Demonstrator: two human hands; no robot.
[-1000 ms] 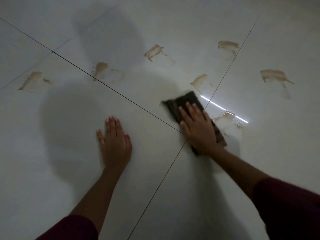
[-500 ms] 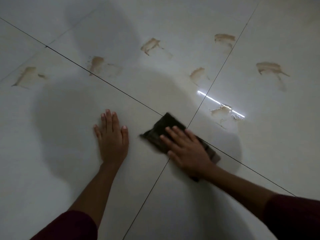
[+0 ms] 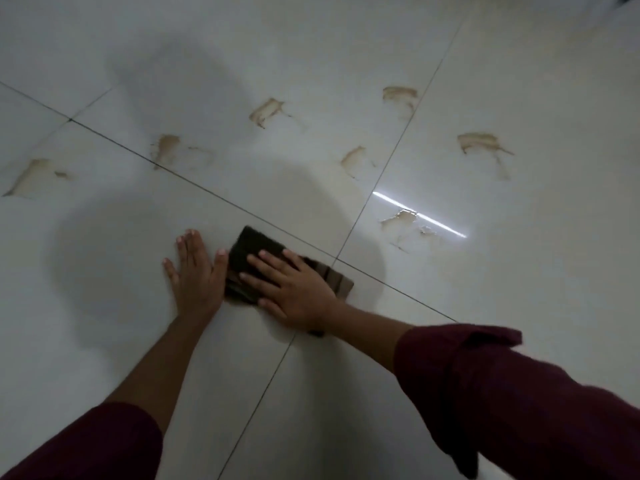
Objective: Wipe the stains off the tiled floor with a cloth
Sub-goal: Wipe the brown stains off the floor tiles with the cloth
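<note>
A dark folded cloth (image 3: 251,249) lies flat on the pale tiled floor (image 3: 104,271) near where the grout lines cross. My right hand (image 3: 294,289) presses down on the cloth with its fingers spread, covering its middle. My left hand (image 3: 195,275) rests flat on the tile, fingers apart, its thumb side touching the cloth's left edge. Several tan stains lie beyond the hands: one at the far left (image 3: 31,174), one near the grout line (image 3: 166,147), one farther back (image 3: 266,110), one close to the light streak (image 3: 398,218).
More tan stains sit at the right (image 3: 481,142), at the back by a grout line (image 3: 398,95) and in the middle (image 3: 351,157). A bright light reflection (image 3: 419,214) streaks the glossy tile. Dark shadows fall across the left tiles.
My right hand has slid the cloth left and toward me, from beside the stain at the light streak to against my left hand. The left hand has stayed planted on the tile.
</note>
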